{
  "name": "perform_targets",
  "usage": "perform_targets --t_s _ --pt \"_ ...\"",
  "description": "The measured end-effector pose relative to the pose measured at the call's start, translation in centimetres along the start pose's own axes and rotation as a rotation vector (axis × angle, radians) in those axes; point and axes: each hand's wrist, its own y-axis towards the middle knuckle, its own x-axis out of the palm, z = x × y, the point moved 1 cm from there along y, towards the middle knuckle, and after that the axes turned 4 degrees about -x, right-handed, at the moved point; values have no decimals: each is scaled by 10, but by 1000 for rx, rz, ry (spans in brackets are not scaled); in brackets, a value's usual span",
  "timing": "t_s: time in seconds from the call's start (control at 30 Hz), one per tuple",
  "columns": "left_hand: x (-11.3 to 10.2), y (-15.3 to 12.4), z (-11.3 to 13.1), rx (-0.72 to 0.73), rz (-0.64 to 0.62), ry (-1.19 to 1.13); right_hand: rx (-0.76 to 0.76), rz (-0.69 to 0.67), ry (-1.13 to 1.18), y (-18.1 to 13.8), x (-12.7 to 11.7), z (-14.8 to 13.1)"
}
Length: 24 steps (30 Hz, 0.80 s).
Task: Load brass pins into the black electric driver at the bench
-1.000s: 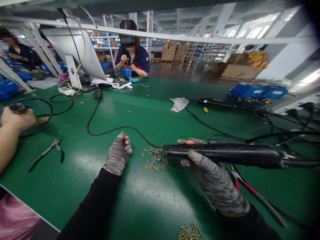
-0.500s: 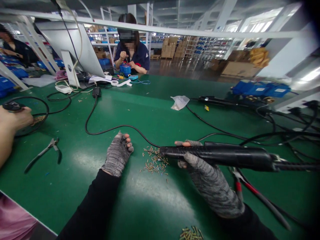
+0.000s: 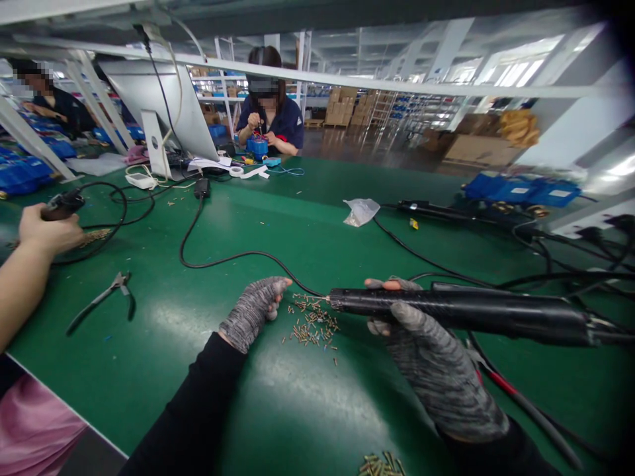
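A broad, glossy green surface [image 3: 307, 410] fills the foreground, with scattered brass-coloured screws [image 3: 315, 327] lying loose near its middle and a second brass-coloured pile [image 3: 381, 465] at the near edge. Above the scattered screws, the right hand [image 3: 436, 360], in a grey knitted fingerless glove, grasps a long black cylindrical power tool [image 3: 476, 311], its thin metal bit pointing left. The left hand [image 3: 255, 307], gloved alike, has its fingers curled close to the bit's end; whether they pinch anything, I cannot tell. Dark-handled metal pliers [image 3: 120, 280] lie open to the left, red-and-black-handled pliers [image 3: 507, 385] beside the right forearm. Farther back are a clear plastic bag [image 3: 361, 211], a winding black cable [image 3: 238, 255], a silver monitor [image 3: 171, 109] seen from behind and blue box-shaped units [image 3: 523, 190]. At far left, a co-worker's bare hand [image 3: 47, 231] grips a black tool [image 3: 62, 205]. Opposite, a dark-shirted person [image 3: 292, 125] handles a blue object. Beyond stretches a bright hall with stacked brown cardboard boxes [image 3: 342, 106], metal racks and pale pillars.
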Motion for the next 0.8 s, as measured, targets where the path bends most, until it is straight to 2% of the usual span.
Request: perform_targets --t_s 0.3,0.6,0.7,0.8 --pt "4 -9 -2 -1 -211 227 -30 -11 111 -2 0 -12" --pt "2 -6 -6 33 -177 211 -62 17 73 5 -8 -14" --pt "3 -5 -6 39 -187 147 -69 43 32 6 -11 -18" --pt "2 -1 -4 -31 -144 -109 -82 64 28 7 -13 -22"
